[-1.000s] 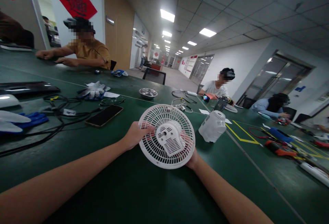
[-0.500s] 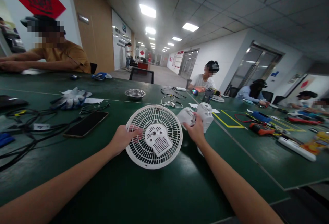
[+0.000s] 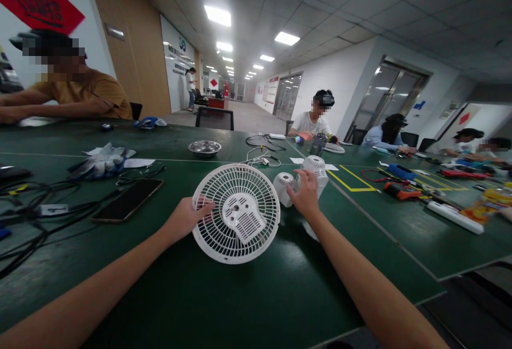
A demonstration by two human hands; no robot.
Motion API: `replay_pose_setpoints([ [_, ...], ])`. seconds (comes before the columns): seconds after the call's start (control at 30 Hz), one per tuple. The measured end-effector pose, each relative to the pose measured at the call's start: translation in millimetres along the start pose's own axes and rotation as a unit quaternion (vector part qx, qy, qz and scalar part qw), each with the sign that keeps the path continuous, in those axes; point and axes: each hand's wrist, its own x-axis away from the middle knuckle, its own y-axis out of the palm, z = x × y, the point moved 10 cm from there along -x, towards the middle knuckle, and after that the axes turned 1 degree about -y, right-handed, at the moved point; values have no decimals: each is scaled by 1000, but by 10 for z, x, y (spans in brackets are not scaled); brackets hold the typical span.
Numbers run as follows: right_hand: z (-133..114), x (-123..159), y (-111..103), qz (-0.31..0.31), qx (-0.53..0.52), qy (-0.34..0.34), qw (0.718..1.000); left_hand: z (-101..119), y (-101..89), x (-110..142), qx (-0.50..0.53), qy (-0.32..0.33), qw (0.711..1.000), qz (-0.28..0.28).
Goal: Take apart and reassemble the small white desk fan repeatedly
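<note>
A round white fan grille (image 3: 208,248) with a slotted plate at its middle is held tilted above the table. My left hand (image 3: 191,217) grips its left rim, thumb on the face and fingers behind the bars. To the right of the grille, a small white vented housing (image 3: 282,189) stands upright beside a larger white vented housing (image 3: 320,170). My right hand (image 3: 306,193) is at these two housings with its fingers apart, the thumb near the small one and the fingers in front of the larger one. Whether it touches either cannot be made out.
The green table (image 3: 168,295) carries a phone (image 3: 128,199), black cables (image 3: 36,231) and work gloves (image 3: 104,161) at left. Behind the grille sit a metal bowl (image 3: 205,148) and a white cord (image 3: 258,156). Tools and a power strip (image 3: 455,216) lie right. Several people sit around.
The small housing has gone from tilted in my right hand to upright on the table, and the right fingers have loosened. My left hand keeps the grille. The view has shifted slightly right.
</note>
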Motion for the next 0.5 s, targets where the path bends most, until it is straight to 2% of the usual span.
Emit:
replay_pose_setpoints([
  [0.1, 229, -58, -296, 97, 34, 55, 993, -63, -6, -36, -2, -13, 1000, 2],
  [0.17, 532, -31, -332, 116, 26, 137, 984, -118, -20, -73, -4, -19, 1000, 5],
  [0.27, 1068, 147, -77, 55, -54, 300, 951, -151, -27, -104, -5, -16, 1000, 5],
  [0.33, 1290, 304, 120, 12, -92, 378, 921, -130, -20, -92, -10, -12, 1000, 2],
  [0.4, 1374, 390, 208, 0, -96, 404, 910, -80, -14, -63, -18, -4, 1000, 2],
  [0.5, 1376, 404, 191, 20, -92, 401, 911, -6, 4, -21, -13, 4, 1000, -3],
])
